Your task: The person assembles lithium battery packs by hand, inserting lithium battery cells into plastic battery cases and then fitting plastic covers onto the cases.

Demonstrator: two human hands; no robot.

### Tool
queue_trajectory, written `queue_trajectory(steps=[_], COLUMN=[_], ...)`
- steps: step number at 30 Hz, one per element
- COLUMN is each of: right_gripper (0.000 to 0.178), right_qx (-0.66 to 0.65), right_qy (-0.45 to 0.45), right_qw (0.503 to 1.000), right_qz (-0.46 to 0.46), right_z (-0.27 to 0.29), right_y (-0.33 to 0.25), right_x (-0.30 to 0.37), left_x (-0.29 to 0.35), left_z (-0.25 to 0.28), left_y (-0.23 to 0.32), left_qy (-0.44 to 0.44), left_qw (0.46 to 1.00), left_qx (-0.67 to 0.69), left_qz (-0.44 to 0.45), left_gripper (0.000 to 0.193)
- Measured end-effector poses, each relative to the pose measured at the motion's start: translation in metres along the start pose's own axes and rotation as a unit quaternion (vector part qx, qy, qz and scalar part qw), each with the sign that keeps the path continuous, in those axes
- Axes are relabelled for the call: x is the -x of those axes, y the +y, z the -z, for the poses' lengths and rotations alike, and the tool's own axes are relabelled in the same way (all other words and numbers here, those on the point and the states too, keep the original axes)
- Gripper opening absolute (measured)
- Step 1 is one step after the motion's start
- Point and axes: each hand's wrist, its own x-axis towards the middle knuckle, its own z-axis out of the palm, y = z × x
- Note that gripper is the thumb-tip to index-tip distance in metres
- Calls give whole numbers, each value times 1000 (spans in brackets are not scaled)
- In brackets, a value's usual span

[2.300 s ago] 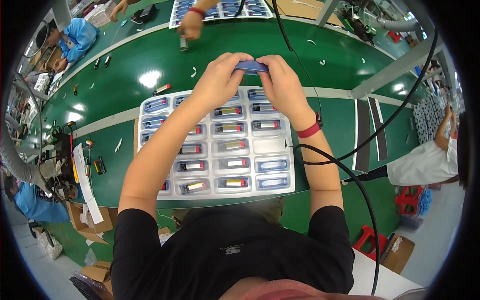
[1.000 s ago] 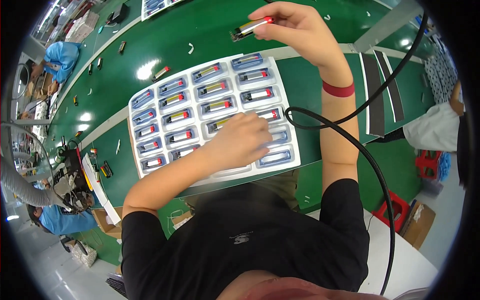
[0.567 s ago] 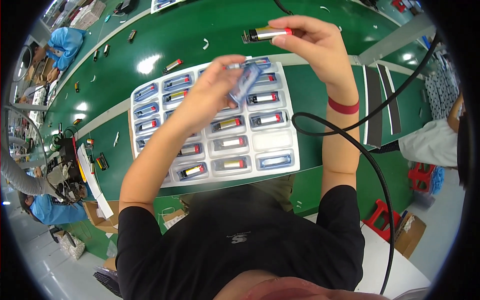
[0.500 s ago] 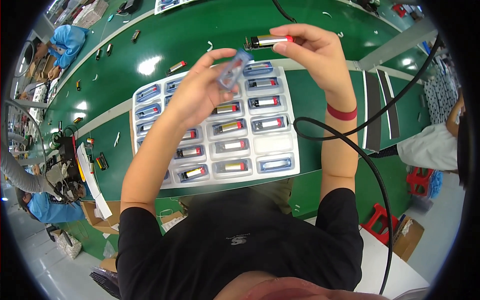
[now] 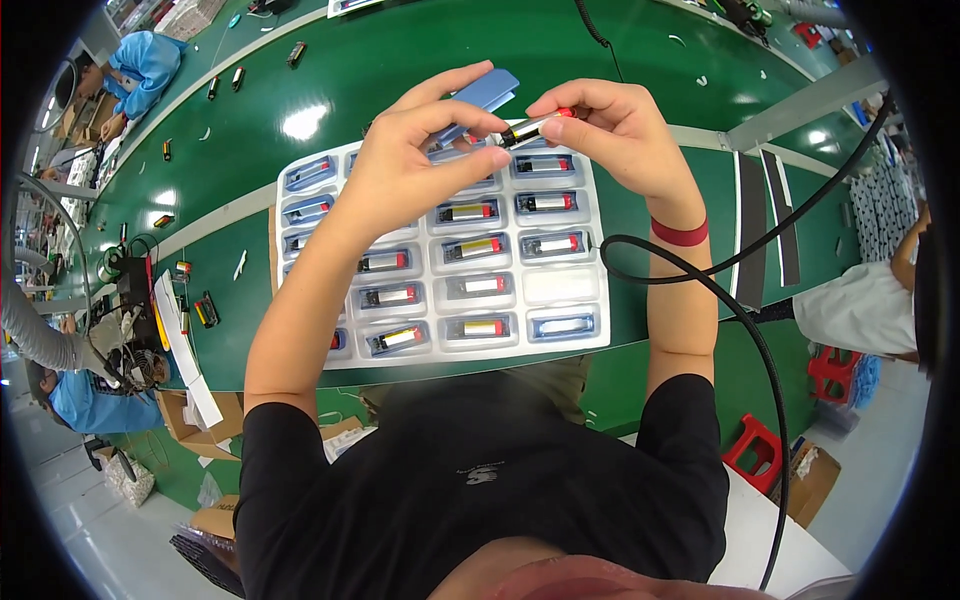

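Observation:
My left hand [image 5: 405, 150] holds a blue plastic case [image 5: 487, 90], tilted up above the tray, between its thumb and fingers. In my right hand [image 5: 630, 135], thumb and fingers pinch a small cylindrical battery assembly [image 5: 530, 130] with a silver body and a red end. Its dark end meets the fingertips of my left hand; whether it touches the case is hidden. Below both hands lies a white moulded tray [image 5: 562, 287], whose compartments hold several blue cases, most with a similar red-ended battery assembly [image 5: 478, 285] inside. One blue case [image 5: 562, 326] at the near right corner has no red-ended piece.
A black cable [image 5: 690, 272] loops beside the tray and past my right arm. Dark strips [image 5: 750, 230] lie on the green table at right. Loose battery pieces [image 5: 296, 54] are scattered across the far table. Tools and wires [image 5: 135, 300] lie at left; co-workers sit on both sides.
My hands have come together over the tray. The battery assembly has come down and tilted, its dark end now at my left fingers. The blue case has swung upward.

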Motion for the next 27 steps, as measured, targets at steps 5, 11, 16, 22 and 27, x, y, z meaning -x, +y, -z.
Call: queue_trajectory(steps=[5,11,16,22,27], right_gripper=[16,17,21,27,28], right_qx=[-4,41,64,230,327], right_qy=[-39,-44,3,49,40], right_qw=[998,996,995,948,898], right_qz=[39,62,77,215,292], right_z=[-2,-4,-5,-18,-22], right_y=[0,-3,-6,-7,-7], right_x=[0,1,0,-5,-11], left_x=[2,7,8,6,5], left_z=[0,-1,-8,-7,-4], left_y=[-6,-7,-10,-4,-1], left_qy=[-18,-33,-15,-38,-33], left_qw=[999,991,916,842,861], left_qx=[39,92,356,500,458], left_qz=[5,86,186,202,218], left_gripper=[17,12,26,50,64])
